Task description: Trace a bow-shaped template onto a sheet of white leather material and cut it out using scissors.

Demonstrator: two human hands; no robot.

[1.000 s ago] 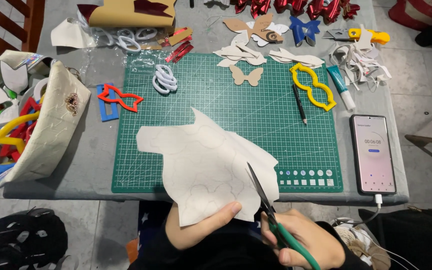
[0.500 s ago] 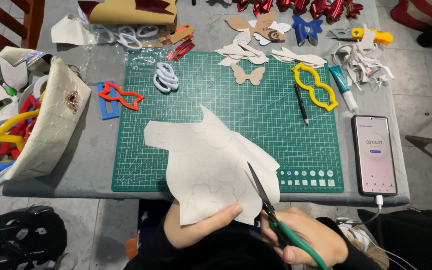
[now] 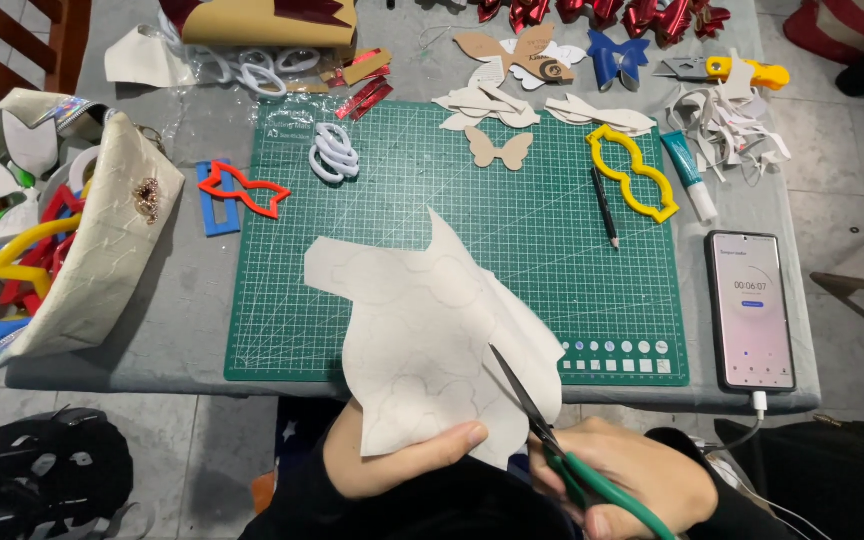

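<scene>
The left hand [image 3: 402,462] pinches the near edge of one sheet of pale material [image 3: 432,330] between thumb and closed fingers, holding it up over the near edge of the green cutting mat [image 3: 372,200]. Faint outlines are traced on the sheet. The right hand [image 3: 632,480] is wrapped shut around the green handles of one pair of scissors [image 3: 542,430], whose blades stand slightly apart and bite into the sheet's near right edge. On the mat lie one black pen [image 3: 604,207], one yellow bow-shaped template [image 3: 632,172], one tan butterfly cutout [image 3: 498,149] and a small stack of white loops [image 3: 334,152]. One red bow-shaped template [image 3: 244,188] rests at the mat's left edge, overlapping a blue strip. One phone [image 3: 749,310] lies on the grey bench [image 3: 182,300] just right of the mat, screen lit, with one glue tube [image 3: 689,175] beyond it
</scene>
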